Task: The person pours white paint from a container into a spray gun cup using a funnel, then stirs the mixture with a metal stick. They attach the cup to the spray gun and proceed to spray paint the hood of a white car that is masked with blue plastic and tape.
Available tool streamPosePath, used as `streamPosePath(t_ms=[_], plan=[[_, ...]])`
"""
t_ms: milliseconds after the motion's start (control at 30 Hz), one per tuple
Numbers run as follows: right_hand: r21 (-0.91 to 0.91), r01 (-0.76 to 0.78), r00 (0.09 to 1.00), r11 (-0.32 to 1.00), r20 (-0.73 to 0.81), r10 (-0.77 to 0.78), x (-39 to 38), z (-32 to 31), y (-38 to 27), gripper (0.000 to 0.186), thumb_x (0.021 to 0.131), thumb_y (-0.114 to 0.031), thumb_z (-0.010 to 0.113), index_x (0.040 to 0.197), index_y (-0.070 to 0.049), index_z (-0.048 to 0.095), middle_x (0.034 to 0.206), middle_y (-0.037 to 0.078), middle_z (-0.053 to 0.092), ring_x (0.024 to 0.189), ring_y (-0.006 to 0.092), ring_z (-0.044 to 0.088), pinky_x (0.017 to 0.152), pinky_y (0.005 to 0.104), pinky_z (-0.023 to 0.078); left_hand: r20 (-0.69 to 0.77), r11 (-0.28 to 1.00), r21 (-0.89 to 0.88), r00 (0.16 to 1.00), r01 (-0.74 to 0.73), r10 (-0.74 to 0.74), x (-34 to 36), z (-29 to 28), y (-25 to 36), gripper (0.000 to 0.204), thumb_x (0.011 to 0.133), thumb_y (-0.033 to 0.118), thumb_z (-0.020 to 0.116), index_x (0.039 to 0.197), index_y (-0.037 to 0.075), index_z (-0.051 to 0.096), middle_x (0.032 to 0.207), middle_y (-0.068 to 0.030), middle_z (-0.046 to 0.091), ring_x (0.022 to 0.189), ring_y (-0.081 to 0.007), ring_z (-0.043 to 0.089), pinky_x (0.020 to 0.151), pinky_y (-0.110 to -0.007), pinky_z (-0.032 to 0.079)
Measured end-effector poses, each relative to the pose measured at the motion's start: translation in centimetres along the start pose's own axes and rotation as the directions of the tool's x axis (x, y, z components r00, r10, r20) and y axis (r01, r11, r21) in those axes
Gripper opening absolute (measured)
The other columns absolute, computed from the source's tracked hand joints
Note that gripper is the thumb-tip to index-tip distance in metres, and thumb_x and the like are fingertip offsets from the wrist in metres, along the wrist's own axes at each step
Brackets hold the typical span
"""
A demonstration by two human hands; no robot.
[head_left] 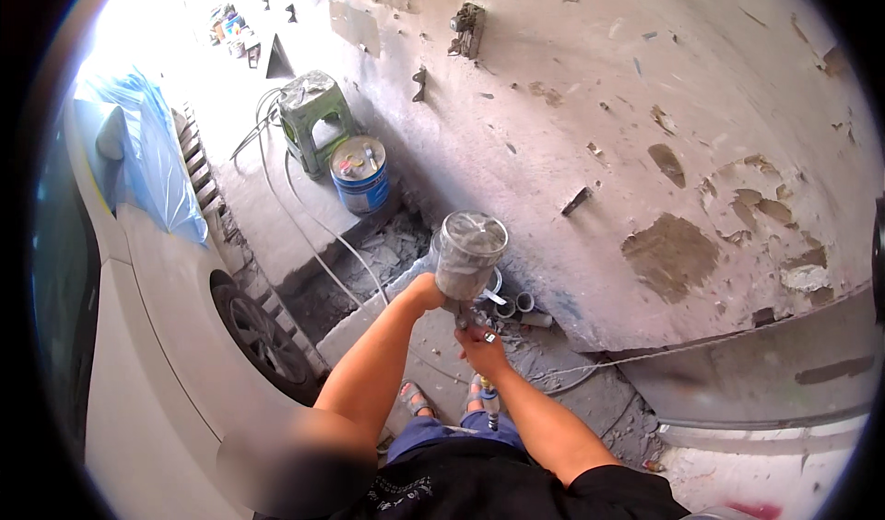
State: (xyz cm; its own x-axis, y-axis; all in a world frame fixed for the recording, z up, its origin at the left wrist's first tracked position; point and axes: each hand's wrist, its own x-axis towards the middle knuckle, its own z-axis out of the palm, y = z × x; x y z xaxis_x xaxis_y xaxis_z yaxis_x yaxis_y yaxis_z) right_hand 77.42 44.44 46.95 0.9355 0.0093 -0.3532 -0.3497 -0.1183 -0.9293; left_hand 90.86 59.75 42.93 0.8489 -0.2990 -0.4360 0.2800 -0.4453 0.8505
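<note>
A spray gun (pixel 466 319) with a cloudy, grey-smeared cup (pixel 473 248) on top is held in front of my body. My left hand (pixel 427 289) is closed at the lower left side of the cup. My right hand (pixel 481 349) grips the gun's body just below it, its fingers partly hidden by the gun. A yellow and metal hose fitting (pixel 490 400) hangs beneath my right hand, above my sandaled feet.
A white car (pixel 152 336) with blue plastic sheeting (pixel 161 170) stands left. A green stool (pixel 306 117) and blue can (pixel 361 188) sit ahead beside hoses (pixel 304 216), by a rubble-filled gap. A peeling wall (pixel 590 87) rises right; pipes (pixel 533 318) lie at its foot.
</note>
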Motion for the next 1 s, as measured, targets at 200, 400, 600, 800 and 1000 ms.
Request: streamPosePath(t_ms=[200,400,600,800,1000], plan=[[-0.080,0.024,1.000,0.997,-0.010,-0.025,-0.4,-1.0,0.1,0.028,0.087,-0.032,0.063,0.081,-0.005,0.061,0.063,0.002,0.057,0.054,0.0112,0.058,0.048,0.0276,0.043,-0.004,0.988,0.152,1.000,-0.018,0.019,0.1,1.0,0.4,0.038,0.074,0.032,0.066,0.097,0.003,0.067,0.089,-0.0169,0.067,0.079,-0.0288,0.064,0.067,-0.037,0.049],[-0.051,0.029,1.000,0.998,-0.011,-0.029,-0.8,-0.7,0.2,0.028,0.086,-0.032,0.064,0.080,-0.004,0.062,0.063,0.002,0.058,0.054,0.0110,0.058,0.048,0.0270,0.043,0.047,0.930,0.356,0.995,-0.095,0.083,-0.1,0.3,0.1,0.046,0.072,0.044,0.065,0.100,0.008,0.067,0.100,-0.0166,0.066,0.095,-0.0340,0.062,0.080,-0.044,0.047],[-0.138,0.068,0.998,0.988,0.022,-0.066,0.0,-1.1,1.7,0.027,0.086,-0.031,0.065,0.081,-0.004,0.062,0.065,0.002,0.059,0.053,0.0106,0.058,0.047,0.0255,0.042,0.069,0.807,0.578,0.993,-0.122,0.101,-2.4,-0.2,2.0,0.043,0.076,0.042,0.061,0.108,0.014,0.065,0.113,-0.0139,0.062,0.113,-0.0341,0.053,0.098,-0.051,0.035],[-0.136,0.060,0.993,0.989,0.105,-0.046,0.4,-1.0,1.2,0.025,0.087,-0.027,0.061,0.087,-0.002,0.063,0.068,0.007,0.060,0.053,0.0149,0.060,0.050,0.0292,0.046,0.074,0.666,0.732,0.988,-0.146,0.136,-5.7,-2.3,4.5,0.033,0.082,0.033,0.048,0.101,0.013,0.065,0.101,-0.0128,0.065,0.100,-0.0346,0.059,0.084,-0.047,0.047],[-0.212,0.071,0.990,0.975,0.134,-0.043,1.5,-0.8,1.5,0.028,0.087,-0.032,0.062,0.091,-0.004,0.059,0.068,0.003,0.058,0.052,0.0109,0.055,0.048,0.0261,0.044,-0.259,0.905,0.411,0.966,0.110,0.000,-7.2,-2.9,2.7,0.042,0.088,0.039,0.043,0.090,0.003,0.066,0.094,-0.0203,0.064,0.093,-0.0373,0.060,0.083,-0.047,0.046]])
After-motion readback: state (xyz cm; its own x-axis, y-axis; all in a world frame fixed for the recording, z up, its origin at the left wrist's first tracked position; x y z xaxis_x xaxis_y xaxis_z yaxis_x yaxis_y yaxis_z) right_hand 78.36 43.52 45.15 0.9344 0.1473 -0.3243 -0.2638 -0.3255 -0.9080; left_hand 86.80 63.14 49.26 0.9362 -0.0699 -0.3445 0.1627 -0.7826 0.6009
